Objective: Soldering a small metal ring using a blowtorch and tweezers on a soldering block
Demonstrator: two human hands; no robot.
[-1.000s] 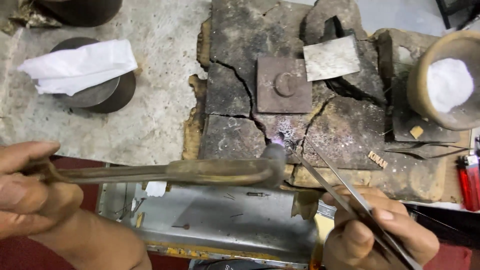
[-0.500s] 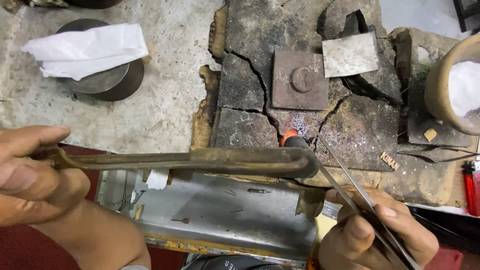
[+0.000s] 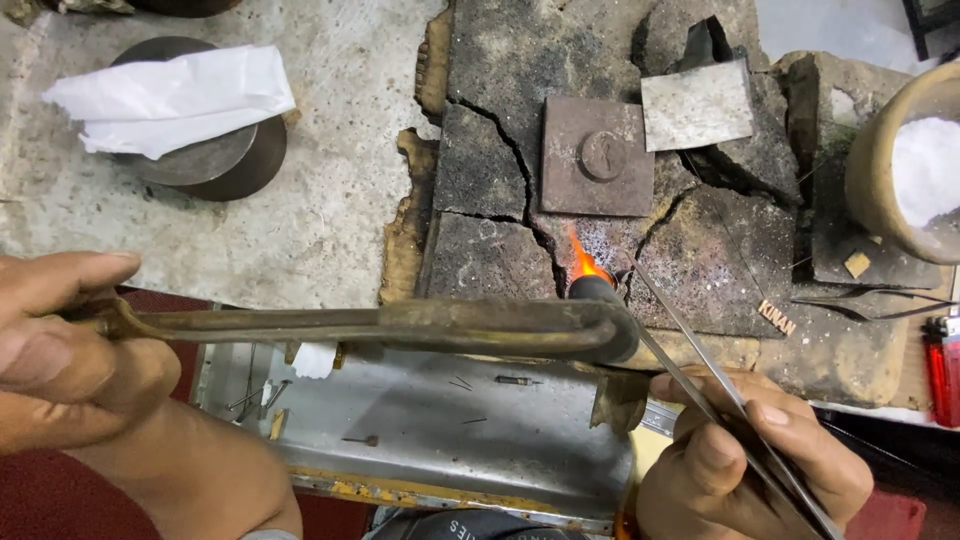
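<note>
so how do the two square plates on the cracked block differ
The dark square plate is rusty brown with a round raised mark in its middle and lies flat; the pale metal sheet is light grey, plain and sits slightly skewed over a dark gap. The dark one looks thicker, the pale one thin. The dark one lies nearer the torch flame. Both are roughly square and rest on the cracked soldering block.

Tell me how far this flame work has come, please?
Done: torch lit, its flame on the cracked block. In hand: left hand holds the torch, right hand the tweezers beside the flame. Left: square plate and sheet piece lie untouched.
</note>
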